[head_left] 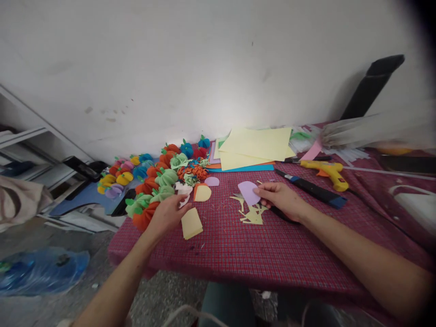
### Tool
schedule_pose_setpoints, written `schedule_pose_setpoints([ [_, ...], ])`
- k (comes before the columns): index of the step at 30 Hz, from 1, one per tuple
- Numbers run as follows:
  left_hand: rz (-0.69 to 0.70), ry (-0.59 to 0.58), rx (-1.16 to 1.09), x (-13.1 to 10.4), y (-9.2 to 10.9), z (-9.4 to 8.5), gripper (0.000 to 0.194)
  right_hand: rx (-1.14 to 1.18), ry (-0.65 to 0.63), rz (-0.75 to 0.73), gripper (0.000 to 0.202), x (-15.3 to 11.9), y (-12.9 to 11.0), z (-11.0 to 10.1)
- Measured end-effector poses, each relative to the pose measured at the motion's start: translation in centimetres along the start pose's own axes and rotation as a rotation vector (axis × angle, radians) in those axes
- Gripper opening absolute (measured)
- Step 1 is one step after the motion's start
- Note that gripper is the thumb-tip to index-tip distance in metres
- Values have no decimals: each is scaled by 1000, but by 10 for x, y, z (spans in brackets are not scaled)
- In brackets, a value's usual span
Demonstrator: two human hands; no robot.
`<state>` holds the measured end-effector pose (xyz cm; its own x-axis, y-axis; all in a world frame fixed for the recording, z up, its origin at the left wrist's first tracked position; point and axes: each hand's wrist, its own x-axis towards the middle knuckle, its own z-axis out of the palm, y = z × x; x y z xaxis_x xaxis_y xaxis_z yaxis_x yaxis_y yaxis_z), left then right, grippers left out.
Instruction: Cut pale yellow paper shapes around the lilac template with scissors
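- Clamped between our right thumb and fingers: one pale purple rounded paper piece (248, 193), right of centre; our right hand (281, 199) is closed on its edge.
- Our left hand (170, 211), left of centre, fingers at a whitish crumpled piece (183, 191); whether they grip it, we cannot tell.
- Pale yellow paper stack (191, 222), just below those fingers.
- Thin pale yellow paper offcuts (252, 218), below the purple piece.
- Yellow-and-orange glue gun (327, 171), right of the frame.
- Orange and green fabric pumpkins (148, 186), left of centre.
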<state>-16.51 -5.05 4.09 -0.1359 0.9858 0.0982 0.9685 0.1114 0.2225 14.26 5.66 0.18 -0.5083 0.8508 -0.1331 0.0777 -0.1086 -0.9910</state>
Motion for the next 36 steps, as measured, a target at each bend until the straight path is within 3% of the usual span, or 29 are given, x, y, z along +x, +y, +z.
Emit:
schedule_pose_setpoints([
  [4,-3,-113,42,-26,-15,5,57,-49,-50,-4,27,-1,2,2],
  [8,-24,-138,40,-35,-19,15,71,-74,-56,-6,28,0,4,2],
  [22,45,-102,34,-36,-15,16,56,-137,-92,-15,30,0,5,2],
  [26,198,-94,151,-28,-11,9,53,-127,-93,-17,29,0,4,3],
  [31,517,-279,233,-14,-3,-3,64,-121,-92,-14,29,0,4,3],
  [36,597,-343,292,-8,5,-10,55,-101,-101,-11,27,0,5,2],
])
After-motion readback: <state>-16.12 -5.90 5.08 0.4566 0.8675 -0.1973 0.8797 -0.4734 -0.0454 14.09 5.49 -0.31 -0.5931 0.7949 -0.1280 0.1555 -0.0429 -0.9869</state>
